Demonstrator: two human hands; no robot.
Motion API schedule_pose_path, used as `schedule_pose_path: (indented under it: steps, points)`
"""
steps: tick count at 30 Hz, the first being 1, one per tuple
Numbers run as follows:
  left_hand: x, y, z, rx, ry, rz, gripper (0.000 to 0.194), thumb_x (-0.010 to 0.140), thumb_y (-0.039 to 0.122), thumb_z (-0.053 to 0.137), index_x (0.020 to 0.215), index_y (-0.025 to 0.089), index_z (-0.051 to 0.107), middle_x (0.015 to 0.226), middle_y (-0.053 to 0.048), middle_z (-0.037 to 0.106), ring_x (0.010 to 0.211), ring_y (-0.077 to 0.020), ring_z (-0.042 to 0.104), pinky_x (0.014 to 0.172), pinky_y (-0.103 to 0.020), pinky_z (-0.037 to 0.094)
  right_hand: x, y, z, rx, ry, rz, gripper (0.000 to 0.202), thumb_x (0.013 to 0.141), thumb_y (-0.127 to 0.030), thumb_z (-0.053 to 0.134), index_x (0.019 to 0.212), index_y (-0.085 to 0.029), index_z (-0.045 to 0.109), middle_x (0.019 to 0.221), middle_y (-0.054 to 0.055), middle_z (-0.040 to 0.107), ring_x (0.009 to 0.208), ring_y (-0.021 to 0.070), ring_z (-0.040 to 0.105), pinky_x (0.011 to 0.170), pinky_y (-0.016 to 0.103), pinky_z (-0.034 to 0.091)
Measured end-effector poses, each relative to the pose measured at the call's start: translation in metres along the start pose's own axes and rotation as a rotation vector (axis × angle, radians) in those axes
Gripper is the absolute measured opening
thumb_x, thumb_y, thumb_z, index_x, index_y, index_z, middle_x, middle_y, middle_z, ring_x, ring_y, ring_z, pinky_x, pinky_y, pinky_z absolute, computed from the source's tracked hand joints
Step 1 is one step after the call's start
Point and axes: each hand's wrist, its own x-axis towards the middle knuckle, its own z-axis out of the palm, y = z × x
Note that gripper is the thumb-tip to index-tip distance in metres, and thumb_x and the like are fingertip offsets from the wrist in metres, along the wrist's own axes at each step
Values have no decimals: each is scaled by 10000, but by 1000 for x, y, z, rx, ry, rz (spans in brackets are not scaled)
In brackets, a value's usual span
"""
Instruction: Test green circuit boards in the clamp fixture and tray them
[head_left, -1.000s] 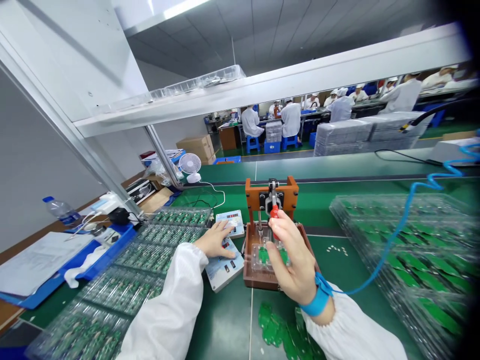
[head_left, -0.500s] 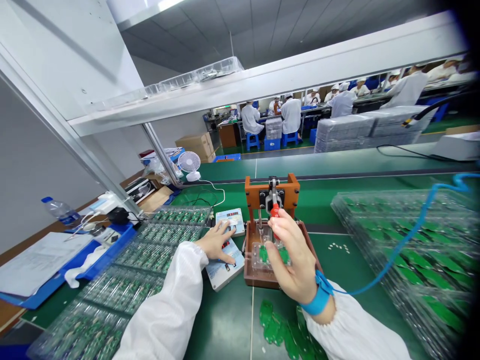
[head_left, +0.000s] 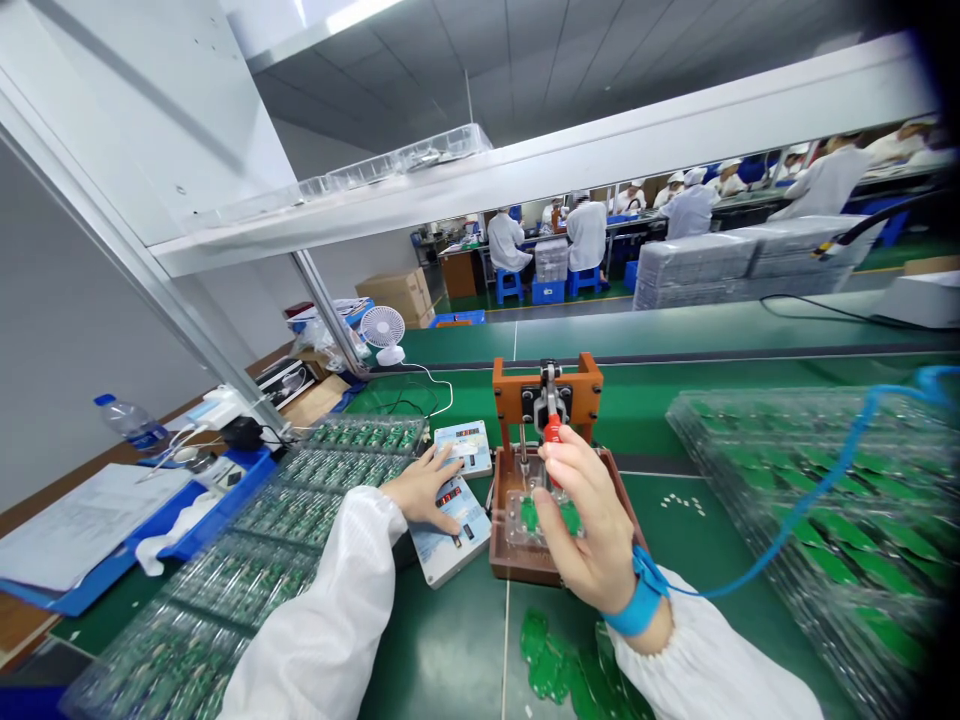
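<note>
My left hand (head_left: 426,490), fingers spread, rests on the white-and-blue meter box (head_left: 450,540); a second such box (head_left: 466,447) lies just behind it. My right hand (head_left: 589,515), with a blue strap on the wrist, curls its fingers at the red lever handle (head_left: 553,430) of the orange clamp fixture (head_left: 512,400). The handle points down toward me. Below it, green boards (head_left: 529,513) sit in a clear holder in the brown wooden base (head_left: 525,568), partly hidden by my right hand. Loose green boards (head_left: 546,655) lie in front of the base.
Clear trays of boards (head_left: 277,525) fill the left side; stacked trays of green pieces (head_left: 847,520) stand at right. A blue cord (head_left: 814,490) crosses them. A small fan (head_left: 383,330) stands behind. Small white bits (head_left: 682,503) lie right of the fixture. People in white sit far off.
The whole view has shifted slightly. My left hand has moved a little to the left on the meter box, uncovering more of its display. My right hand remains at the red handle.
</note>
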Motion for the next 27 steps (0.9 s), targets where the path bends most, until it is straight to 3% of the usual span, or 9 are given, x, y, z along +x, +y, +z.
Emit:
schedule_pose_path:
  steps: [6,27]
  points:
    - [4,-4,5,-15,-23,14,1353,636,697,842,1673,149,168,1714,-178,-59,1569,-463,-81,1271,-597,109,2,-1,-1,-6,2,-1,661,900,37,569,1504,-221,495,1277,124,693,1374,307,588,1062,511,610]
    - [11,-4,9,9,-18,14,1388,582,744,853,1661,132,230,1708,-211,-65,1548,-493,-133,1259,-638,110,1,-1,1,-7,1,17,649,904,23,564,1497,-233,499,1286,118,689,1411,326,554,1078,538,599]
